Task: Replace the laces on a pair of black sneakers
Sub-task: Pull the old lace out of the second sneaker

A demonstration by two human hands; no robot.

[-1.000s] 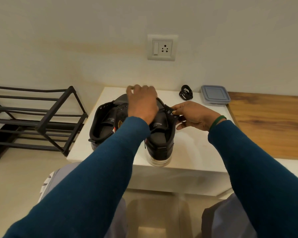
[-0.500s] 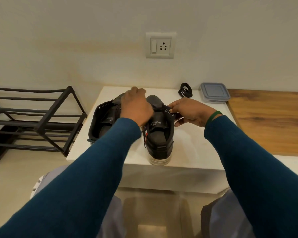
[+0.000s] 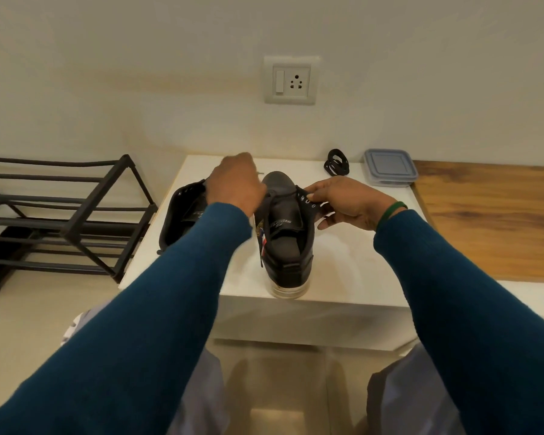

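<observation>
Looking down from the head camera, the left grip has slid to the left and a little farther away than a moment ago. Before, it sat on top of the sneaker's toe and hid it. Now the round black toe of the sneaker shows just to the right of that grip. The left grip is curled up tight, and a black lace runs straight into it. The lace is pulled flat across the shoe, from this grip over to the right grip. One more bit of it hangs down the shoe's side, below the left grip.

The right grip has hardly moved. It still pinches the sneaker's flap with the little holes and holds it out to the side. A green band sits on its wrist.

The sneaker stands on the white worktop between the two grips, with its heel toward the person. The second sneaker is just left of and below the left grip, in the same spot as before.

Behind the right grip, a rolled-up black cord and a grey box sit near each other. A black shoe rack stands well to the left of the left grip.
</observation>
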